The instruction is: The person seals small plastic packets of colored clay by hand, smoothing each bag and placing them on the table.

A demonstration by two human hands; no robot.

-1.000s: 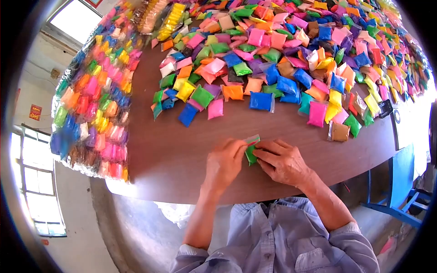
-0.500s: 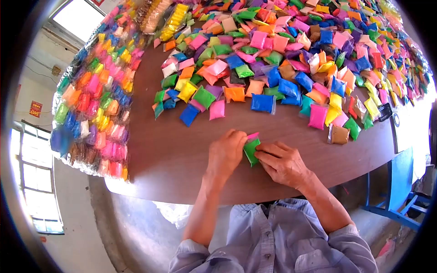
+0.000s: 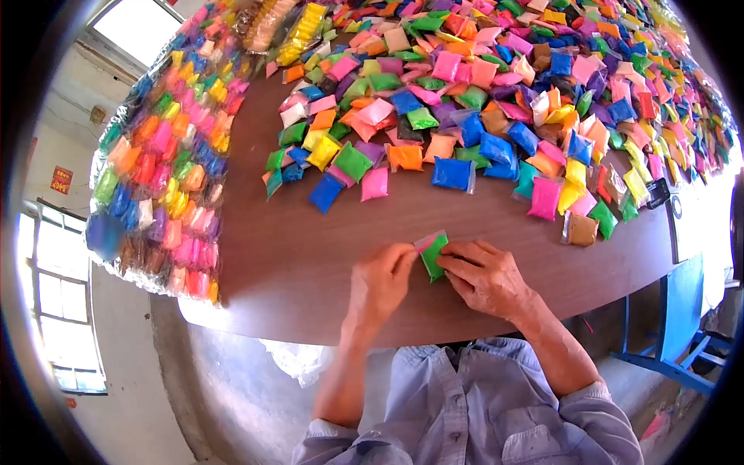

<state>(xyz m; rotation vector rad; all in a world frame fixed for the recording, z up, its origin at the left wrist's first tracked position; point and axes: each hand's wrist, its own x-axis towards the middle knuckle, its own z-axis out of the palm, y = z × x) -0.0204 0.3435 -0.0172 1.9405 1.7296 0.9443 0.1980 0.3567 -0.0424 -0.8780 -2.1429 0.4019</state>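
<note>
A small clear-wrapped green packet [image 3: 434,258] is held over the table's near edge, between my two hands. My right hand [image 3: 486,280] grips its right side between thumb and fingers. My left hand [image 3: 380,283] is closed in a pinch at its upper left edge. A thin pink edge [image 3: 423,243] shows beside the left fingertips; whether it belongs to a second packet I cannot tell. Beyond the hands, a blue packet [image 3: 326,192] and a pink packet [image 3: 375,184] lie at the near side of a large heap.
A big heap of coloured packets [image 3: 480,77] covers the far part of the brown table [image 3: 310,263]. Clear sheets of bundled packets [image 3: 163,178] line the left edge. A small black object [image 3: 658,192] lies at the right, and a blue stool [image 3: 682,310] stands beyond the table edge.
My left hand has moved slightly down and left along the packet. The pink piece that stuck out above the green packet shows less now, and more of the packet's clear top is visible.
</note>
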